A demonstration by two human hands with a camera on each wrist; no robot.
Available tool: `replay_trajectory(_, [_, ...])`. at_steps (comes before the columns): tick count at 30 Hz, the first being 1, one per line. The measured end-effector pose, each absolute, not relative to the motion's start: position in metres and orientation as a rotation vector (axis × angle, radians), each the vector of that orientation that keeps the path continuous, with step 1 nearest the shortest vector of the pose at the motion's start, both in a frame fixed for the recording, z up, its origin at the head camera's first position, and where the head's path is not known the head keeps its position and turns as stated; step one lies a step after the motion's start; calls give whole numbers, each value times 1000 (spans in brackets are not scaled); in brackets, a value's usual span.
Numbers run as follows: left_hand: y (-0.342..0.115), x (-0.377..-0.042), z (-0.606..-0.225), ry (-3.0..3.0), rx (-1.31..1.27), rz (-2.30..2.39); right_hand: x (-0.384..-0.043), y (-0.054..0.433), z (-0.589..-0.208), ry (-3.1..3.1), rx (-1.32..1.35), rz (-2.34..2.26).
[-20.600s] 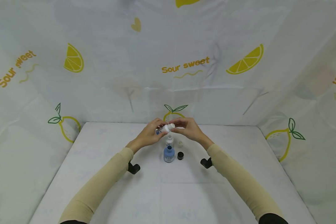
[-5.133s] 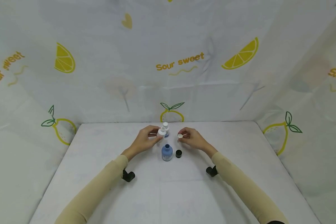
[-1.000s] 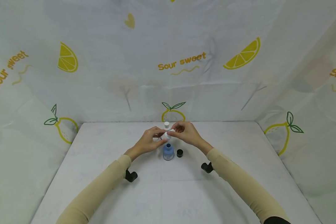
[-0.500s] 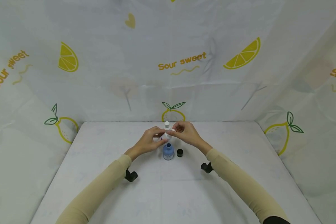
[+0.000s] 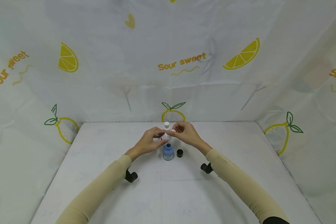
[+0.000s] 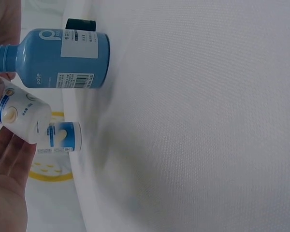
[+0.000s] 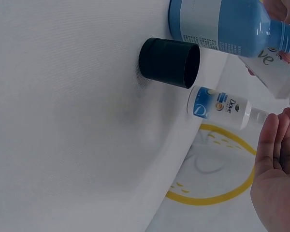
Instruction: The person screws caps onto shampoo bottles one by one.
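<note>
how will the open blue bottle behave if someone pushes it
The blue bottle probably keeps its shape, its walls looking smooth and undented. That glossy surface may be slippery. A low push would likely slide it, since it stands upright on a broad base.

Lemon-print backdrop point(image 5: 168, 77), white tabletop point(image 5: 173, 196)

The held bottle point(image 6: 25, 115) is white, the backdrop point(image 5: 100, 99) lemon-patterned.
</note>
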State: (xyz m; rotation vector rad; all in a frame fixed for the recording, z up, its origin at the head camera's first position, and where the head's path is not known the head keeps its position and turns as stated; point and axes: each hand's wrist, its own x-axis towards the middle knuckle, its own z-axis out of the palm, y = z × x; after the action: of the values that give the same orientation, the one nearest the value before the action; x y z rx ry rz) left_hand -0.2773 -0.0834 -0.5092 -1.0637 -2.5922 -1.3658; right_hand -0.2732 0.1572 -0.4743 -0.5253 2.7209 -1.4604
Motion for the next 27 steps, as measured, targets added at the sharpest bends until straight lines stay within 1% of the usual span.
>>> replay_trajectory(13, [-84,-279,-511,-2559,-1093,-1398,-273,160,-475,2669,-562,-1475])
replay_trajectory(24, [-86,-281,-511,-2591,-1051,-1376,-278,179,-476,2348,-898,-1654])
replay_trajectory(27, [-86,-281,-511,-2598,-1049,-1365,-280,181,-477,2306,-944,-1679])
